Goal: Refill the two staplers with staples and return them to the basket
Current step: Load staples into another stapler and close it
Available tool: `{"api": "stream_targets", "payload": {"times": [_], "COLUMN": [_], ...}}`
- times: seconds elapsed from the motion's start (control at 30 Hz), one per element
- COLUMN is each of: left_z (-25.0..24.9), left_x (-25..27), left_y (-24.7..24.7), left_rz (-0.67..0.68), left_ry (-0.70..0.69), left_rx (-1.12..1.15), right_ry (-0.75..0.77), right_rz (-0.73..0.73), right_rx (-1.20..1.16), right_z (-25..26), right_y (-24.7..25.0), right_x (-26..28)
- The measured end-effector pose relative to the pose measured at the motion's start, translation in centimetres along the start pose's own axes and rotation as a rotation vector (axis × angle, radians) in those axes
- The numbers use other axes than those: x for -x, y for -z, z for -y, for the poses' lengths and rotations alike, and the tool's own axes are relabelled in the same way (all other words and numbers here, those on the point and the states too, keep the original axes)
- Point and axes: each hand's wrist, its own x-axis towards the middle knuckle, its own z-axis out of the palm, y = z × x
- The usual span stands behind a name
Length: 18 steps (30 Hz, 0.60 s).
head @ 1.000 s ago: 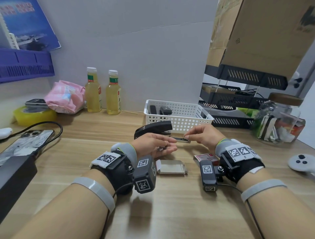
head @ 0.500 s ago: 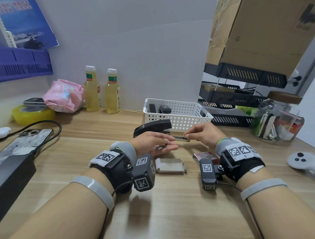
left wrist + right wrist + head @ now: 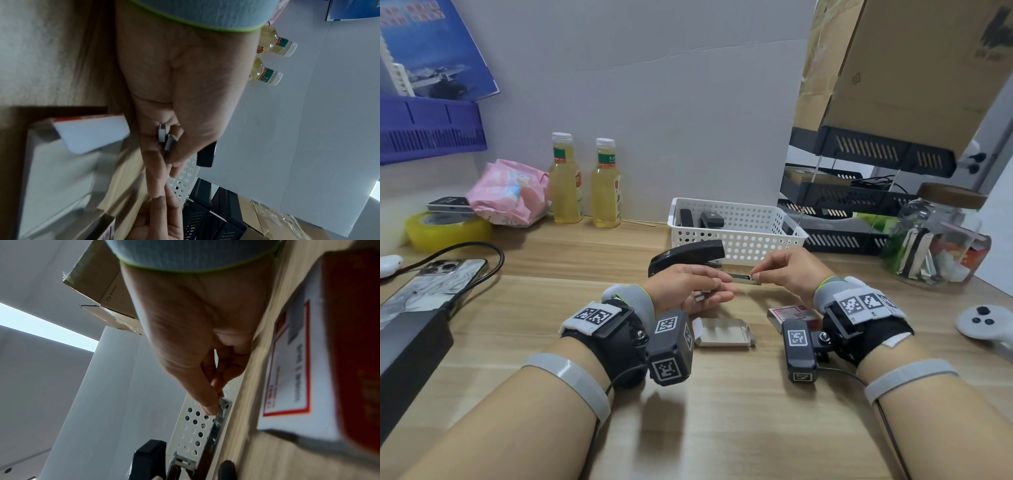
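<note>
A black stapler (image 3: 686, 257) is held above the desk by my left hand (image 3: 688, 284), its lid (image 3: 149, 459) swung up. The same hand keeps short staple strips (image 3: 163, 136) tucked against the palm. My right hand (image 3: 787, 274) pinches the far end of the stapler's metal rail (image 3: 223, 408) between thumb and fingertip. Whether staples lie in the rail cannot be seen. Just behind the hands stands the white perforated basket (image 3: 756, 236), with a second black stapler (image 3: 710, 219) inside. An open staple-box tray (image 3: 724, 331) and its red-white sleeve (image 3: 791, 313) lie under the hands.
Two yellow bottles (image 3: 585, 185), a pink pack (image 3: 510, 193) and a tape roll (image 3: 448, 229) stand at the back left. A phone with a cable (image 3: 431, 287) lies left. Black trays (image 3: 852, 202), a glass jar (image 3: 938, 240) and a white controller (image 3: 983, 322) are on the right.
Both hands keep the same hold on the stapler and its rail. Only the head view has shifted slightly.
</note>
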Motion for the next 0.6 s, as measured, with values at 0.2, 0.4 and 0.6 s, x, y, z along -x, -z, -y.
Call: {"api": "stream_targets", "payload": {"times": [0.2, 0.4, 0.6], "left_z": [0.08, 0.17, 0.26], "left_x": [-0.10, -0.32, -0.49], "left_y": [0.10, 0.30, 0.44], "left_rz": [0.020, 0.026, 0.037], "left_ry": [-0.028, -0.027, -0.028], "left_rx": [-0.037, -0.038, -0.039], "right_ry": [0.026, 0.052, 0.046], "right_rz": [-0.026, -0.010, -0.007], "right_rx": [-0.040, -0.046, -0.012], "right_z": [0.53, 0.70, 0.56], "right_y": [0.05, 0.06, 0.03], "right_x": [0.30, 0.39, 0.23]}}
